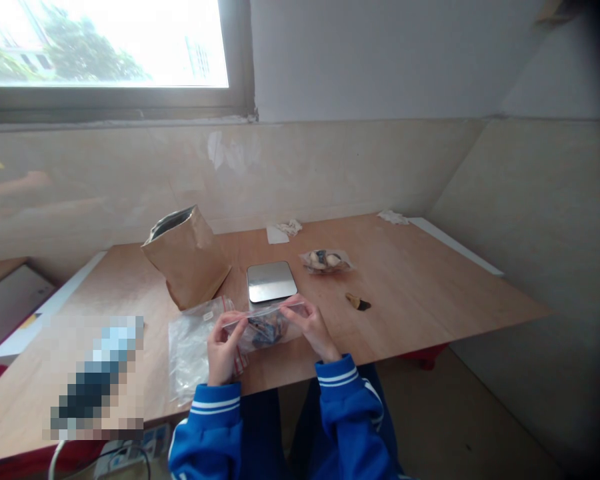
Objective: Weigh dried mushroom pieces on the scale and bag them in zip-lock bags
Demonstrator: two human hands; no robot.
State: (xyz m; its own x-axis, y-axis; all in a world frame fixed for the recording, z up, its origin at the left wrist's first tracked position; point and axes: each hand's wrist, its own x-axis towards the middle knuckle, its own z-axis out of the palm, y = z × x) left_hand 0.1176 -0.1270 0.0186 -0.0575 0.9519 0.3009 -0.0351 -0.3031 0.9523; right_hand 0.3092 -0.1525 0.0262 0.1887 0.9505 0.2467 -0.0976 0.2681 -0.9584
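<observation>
A clear zip bag (267, 332) with dark and tan pieces inside is stretched between my hands at the table's front edge. My left hand (224, 347) pinches its top left corner, and the thumb and fingers of my right hand (307, 321) grip the top right part. Under and beside my left hand lie flat clear zip bags (193, 347) with red stripes. Just behind the held bag is a small scale (272, 281) with a shiny metal top. Whether the held bag's seal is closed, I cannot tell.
An open brown paper bag (187, 257) stands at the back left. A filled clear bag (326, 261) with pale and dark pieces lies right of the scale, near one loose dark and tan piece (358, 302). Crumpled white tissue (290, 228) lies by the wall; a blurred-out object (100, 373) is at left.
</observation>
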